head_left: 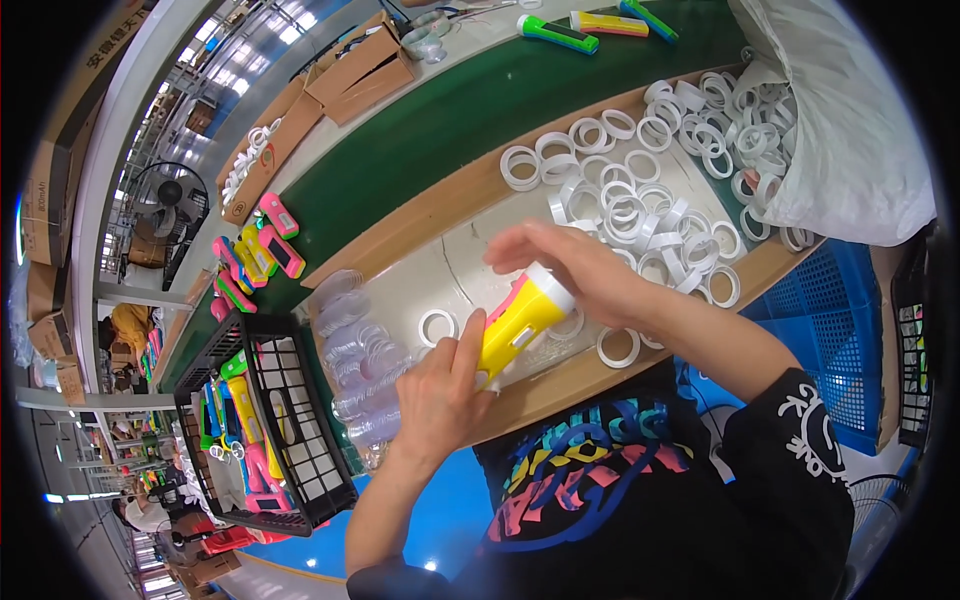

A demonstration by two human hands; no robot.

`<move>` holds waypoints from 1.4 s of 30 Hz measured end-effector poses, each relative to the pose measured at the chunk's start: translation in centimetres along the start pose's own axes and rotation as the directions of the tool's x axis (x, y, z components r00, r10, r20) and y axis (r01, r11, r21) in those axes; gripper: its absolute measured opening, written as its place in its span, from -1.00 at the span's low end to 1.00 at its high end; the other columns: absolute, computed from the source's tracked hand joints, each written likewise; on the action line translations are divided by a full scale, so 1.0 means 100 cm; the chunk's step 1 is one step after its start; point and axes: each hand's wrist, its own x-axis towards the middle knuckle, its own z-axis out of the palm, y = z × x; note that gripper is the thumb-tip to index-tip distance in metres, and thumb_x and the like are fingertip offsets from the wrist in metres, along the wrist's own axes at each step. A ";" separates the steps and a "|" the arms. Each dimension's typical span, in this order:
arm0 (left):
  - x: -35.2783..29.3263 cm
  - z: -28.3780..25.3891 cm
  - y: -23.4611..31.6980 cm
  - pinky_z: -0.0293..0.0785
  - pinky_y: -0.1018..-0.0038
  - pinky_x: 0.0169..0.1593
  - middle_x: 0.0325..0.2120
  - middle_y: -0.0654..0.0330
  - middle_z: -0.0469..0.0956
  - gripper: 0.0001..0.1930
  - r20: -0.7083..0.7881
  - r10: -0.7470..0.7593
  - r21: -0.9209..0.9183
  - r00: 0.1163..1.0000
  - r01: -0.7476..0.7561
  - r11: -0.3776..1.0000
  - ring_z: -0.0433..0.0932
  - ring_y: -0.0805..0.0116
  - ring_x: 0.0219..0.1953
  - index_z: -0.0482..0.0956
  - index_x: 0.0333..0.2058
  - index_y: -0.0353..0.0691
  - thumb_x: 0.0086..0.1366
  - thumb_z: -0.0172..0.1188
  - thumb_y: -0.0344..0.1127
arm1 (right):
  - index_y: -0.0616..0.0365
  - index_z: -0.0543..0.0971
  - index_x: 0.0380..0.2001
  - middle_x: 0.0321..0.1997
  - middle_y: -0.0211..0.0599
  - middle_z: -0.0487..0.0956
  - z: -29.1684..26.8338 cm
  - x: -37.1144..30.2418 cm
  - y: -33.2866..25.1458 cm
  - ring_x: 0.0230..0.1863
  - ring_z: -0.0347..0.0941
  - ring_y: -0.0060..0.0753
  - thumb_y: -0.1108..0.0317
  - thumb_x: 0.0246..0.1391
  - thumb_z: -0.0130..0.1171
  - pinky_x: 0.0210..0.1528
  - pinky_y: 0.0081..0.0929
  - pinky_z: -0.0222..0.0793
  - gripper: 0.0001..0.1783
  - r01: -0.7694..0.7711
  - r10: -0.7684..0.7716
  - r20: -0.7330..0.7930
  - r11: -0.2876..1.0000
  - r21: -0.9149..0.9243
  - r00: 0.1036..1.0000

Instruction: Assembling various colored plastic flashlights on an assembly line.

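Observation:
A yellow flashlight [518, 325] with a pink side and a white ring at its head is tilted up to the right over the shallow cardboard tray [570, 392]. My left hand [440, 395] is closed around its lower body. Fingers stretched out, my right hand [575, 265] is at the white head; whether the palm touches it I cannot tell. Many loose white rings [635, 215] fill the tray's right part, and a single white ring [437, 327] lies close to my left hand. Stacks of clear round discs [365, 365] are at the tray's left end.
A black crate [310, 420] holding colourful flashlights stands left. More flashlights lie on the green belt [430, 130], among them a pink one [280, 250] and a green one [557, 35]. A white sack [850, 130] of rings is at the right, above a blue basket [820, 330].

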 end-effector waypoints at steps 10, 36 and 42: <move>-0.025 0.046 0.051 0.33 0.59 -0.67 -0.41 0.19 0.39 -0.30 0.481 0.130 -0.461 0.867 0.376 -0.804 0.42 0.38 -0.43 0.26 0.05 -0.32 -0.07 0.35 -0.22 | 0.24 0.29 0.04 -0.01 -0.14 0.41 0.013 -0.033 0.034 0.10 0.35 -0.10 0.07 0.14 0.06 0.14 -0.12 0.33 -0.46 0.165 -0.221 0.072 0.875 0.454 0.973; -0.023 0.073 0.050 0.50 0.44 -0.33 -0.31 0.11 0.50 -0.45 0.048 -0.383 -0.775 0.922 0.276 0.568 0.55 0.24 -0.46 0.31 -0.03 -0.30 0.02 0.35 -0.35 | 0.16 0.34 -0.29 -0.23 -0.15 0.49 0.023 -0.035 0.033 -0.16 0.51 -0.29 0.39 0.10 0.08 -0.10 -0.38 0.43 -0.84 0.270 -0.223 -0.325 0.957 0.109 0.919; -0.030 0.072 0.033 0.44 0.43 -0.60 -0.48 0.06 0.44 -0.33 0.420 -0.095 -0.586 0.902 0.190 -0.788 0.45 0.17 -0.63 0.25 0.04 -0.29 0.01 0.31 -0.12 | 0.16 0.43 -0.03 -0.10 -0.36 0.46 0.006 -0.032 0.027 0.00 0.34 -0.53 0.11 0.28 -0.13 0.00 -0.44 0.30 -0.61 0.056 -0.033 -0.071 0.936 0.348 0.997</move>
